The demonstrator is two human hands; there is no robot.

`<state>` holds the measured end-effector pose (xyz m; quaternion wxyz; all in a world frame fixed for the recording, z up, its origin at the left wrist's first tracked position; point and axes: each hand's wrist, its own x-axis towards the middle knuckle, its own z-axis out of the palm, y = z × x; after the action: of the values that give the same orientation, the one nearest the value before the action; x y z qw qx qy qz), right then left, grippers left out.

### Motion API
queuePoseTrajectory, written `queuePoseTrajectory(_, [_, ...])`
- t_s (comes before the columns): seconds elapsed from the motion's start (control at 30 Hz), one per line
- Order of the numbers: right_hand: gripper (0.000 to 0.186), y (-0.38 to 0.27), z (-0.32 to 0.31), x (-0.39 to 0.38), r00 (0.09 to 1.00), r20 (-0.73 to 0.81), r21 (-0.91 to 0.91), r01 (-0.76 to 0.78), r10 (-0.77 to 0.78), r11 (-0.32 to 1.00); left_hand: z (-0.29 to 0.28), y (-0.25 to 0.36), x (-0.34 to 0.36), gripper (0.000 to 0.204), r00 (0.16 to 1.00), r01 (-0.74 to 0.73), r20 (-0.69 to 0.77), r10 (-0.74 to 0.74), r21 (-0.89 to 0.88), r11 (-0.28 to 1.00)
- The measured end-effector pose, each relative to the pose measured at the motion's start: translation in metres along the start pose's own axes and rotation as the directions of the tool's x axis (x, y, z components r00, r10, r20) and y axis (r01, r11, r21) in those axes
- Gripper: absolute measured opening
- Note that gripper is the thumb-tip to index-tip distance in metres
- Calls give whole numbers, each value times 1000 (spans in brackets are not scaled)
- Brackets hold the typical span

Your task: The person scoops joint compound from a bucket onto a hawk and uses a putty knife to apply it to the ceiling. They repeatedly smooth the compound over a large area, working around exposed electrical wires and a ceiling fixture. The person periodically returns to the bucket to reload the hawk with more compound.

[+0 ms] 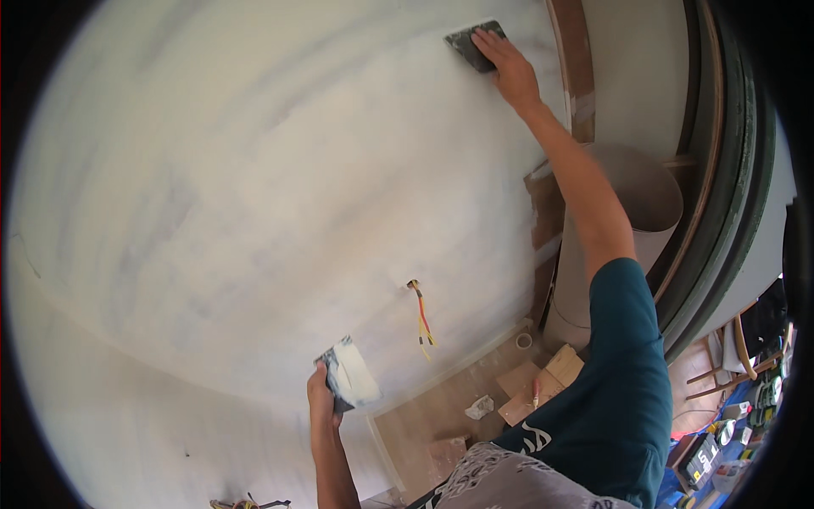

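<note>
High on the whitish, streaky wall [254, 195], my right hand [512, 71] grips a dark flat filling blade [466, 46], its fingers laid along the back. The blade is at the wall surface near its right edge; a little white filler shows on it. Lower down, my left hand [320, 397] holds a wide filling knife [342, 387] loaded with a thick smear of white filler [358, 373]. Its thumb lies along the near edge, and the other fingers are mostly hidden behind the blade.
Yellow and red wires [423, 318] stick out of a hole in the wall. A big rolled sheet [577, 280] stands at the right. Below lie cardboard pieces [564, 365], a crumpled white scrap [480, 407] and a tape roll [524, 341]. A chair [733, 352] and containers [699, 458] are farther right.
</note>
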<state>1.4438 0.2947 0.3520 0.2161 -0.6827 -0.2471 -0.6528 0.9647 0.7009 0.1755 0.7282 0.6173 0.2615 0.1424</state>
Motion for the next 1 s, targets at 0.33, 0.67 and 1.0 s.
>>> queuePoseTrajectory(0.33, [65,12,-11,4,999,23,-98,34,-31,995,-6,-16,1,45,1000,21,-19,-22,-63,998])
queuePoseTrajectory(0.67, [69,5,-3,-52,986,168,-44,-4,11,999,-2,-26,16,46,997,72,9,-72,-35,997])
queuePoseTrajectory(1.0, [76,-3,14,-170,961,244,-123,-105,133,987,-15,-41,30,51,987,155,46,-156,25,988])
